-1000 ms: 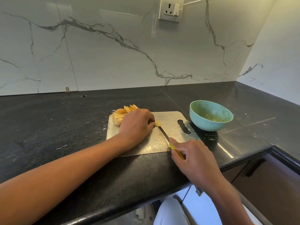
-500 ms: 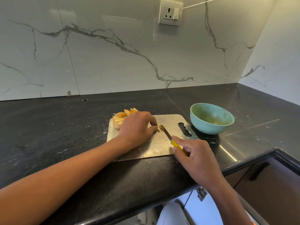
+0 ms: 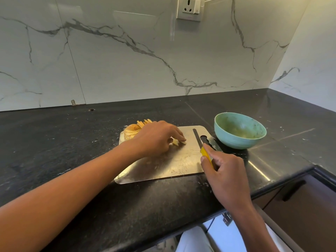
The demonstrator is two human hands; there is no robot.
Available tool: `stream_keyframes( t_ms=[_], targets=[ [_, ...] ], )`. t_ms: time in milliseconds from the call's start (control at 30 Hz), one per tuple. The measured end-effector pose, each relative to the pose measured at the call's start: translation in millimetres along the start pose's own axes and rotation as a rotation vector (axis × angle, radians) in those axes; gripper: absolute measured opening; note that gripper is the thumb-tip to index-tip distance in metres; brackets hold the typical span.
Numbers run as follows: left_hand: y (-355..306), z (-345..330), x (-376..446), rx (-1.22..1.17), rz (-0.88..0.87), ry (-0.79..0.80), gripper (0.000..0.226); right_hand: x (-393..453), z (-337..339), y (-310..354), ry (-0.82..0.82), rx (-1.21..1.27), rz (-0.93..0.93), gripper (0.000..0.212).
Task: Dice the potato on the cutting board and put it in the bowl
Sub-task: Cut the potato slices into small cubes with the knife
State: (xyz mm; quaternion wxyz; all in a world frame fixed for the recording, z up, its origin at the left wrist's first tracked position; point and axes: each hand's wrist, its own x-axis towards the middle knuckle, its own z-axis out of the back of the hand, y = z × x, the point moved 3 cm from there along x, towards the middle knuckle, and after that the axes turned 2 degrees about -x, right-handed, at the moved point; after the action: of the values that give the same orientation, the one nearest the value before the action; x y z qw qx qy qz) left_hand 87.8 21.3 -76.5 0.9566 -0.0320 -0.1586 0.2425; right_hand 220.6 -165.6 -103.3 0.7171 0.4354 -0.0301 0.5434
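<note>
**Potato part-cut on board, left hand on pieces, knife off to the right**

Potato piece (image 3: 176,141): small pale chunk lying on the cutting board (image 3: 163,168), mid-board, poking out from under the left fingertips. More potato at the board's far-left corner: a rounded sliced stack (image 3: 131,130), with a fan of cut sticks (image 3: 144,122) just behind it. Both partly hidden by the hand.

Left hand (image 3: 156,137): palm down over the board, fingers curved and reaching right, tips touching the small chunk and the board. Looks like pressing or gathering rather than a closed grip; whether the thumb pinches anything can't be told, since it's hidden under the hand.

Right hand (image 3: 224,171): wrapped tightly round the yellow handle of the knife (image 3: 197,138), index finger extended along the top. Blade points away from the person, lying across the right part of the board beside the board's handle slot (image 3: 204,138). Blade is well clear of the potato chunk. Can't tell if the tip rests on the metal or sits just above it.

Board: metal, scuffed, with pale starch smears in the middle, lying on the black stone counter (image 3: 72,142) near the front edge.

Bowl (image 3: 240,130): teal, upright, on the counter just right of the board's far-right corner. Yellowish-green residue inside; can't tell if it's potato.

Wall: white marble tiles, socket (image 3: 189,9) above. Cabinet with a dark handle (image 3: 293,190) under the counter at right.
</note>
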Motion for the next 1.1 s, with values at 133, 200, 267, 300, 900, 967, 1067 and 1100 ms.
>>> stream_keyframes(
  t_ms=[133,200,267,300,900,967,1067,1100],
  targets=[
    [2,4,0,0.022,-0.024,-0.019,0.035,0,-2,-2,-0.002,-0.013,-0.005,0.041],
    [4,6,1,0.019,-0.017,-0.045,0.028,0,-2,-2,-0.001,-0.02,-0.003,0.041],
    [5,6,1,-0.002,0.002,-0.053,0.024,-1,-2,-1,-0.003,-0.025,-0.002,0.041],
    [5,5,0,-0.012,0.018,-0.058,0.022,-1,-2,0,-0.004,-0.029,-0.001,0.041],
    [-14,1,-19,0.034,0.309,-0.387,0.016,13,-17,26,0.137,-0.198,0.069,0.042],
    [-9,4,-21,0.012,0.329,-0.407,0.015,13,-18,30,0.152,-0.233,0.084,0.041],
    [-1,6,-24,-0.023,0.35,-0.413,0.015,11,-20,36,0.161,-0.259,0.109,0.041],
    [0,6,-25,-0.029,0.351,-0.409,0.015,11,-21,38,0.165,-0.265,0.114,0.041]
  ],
)
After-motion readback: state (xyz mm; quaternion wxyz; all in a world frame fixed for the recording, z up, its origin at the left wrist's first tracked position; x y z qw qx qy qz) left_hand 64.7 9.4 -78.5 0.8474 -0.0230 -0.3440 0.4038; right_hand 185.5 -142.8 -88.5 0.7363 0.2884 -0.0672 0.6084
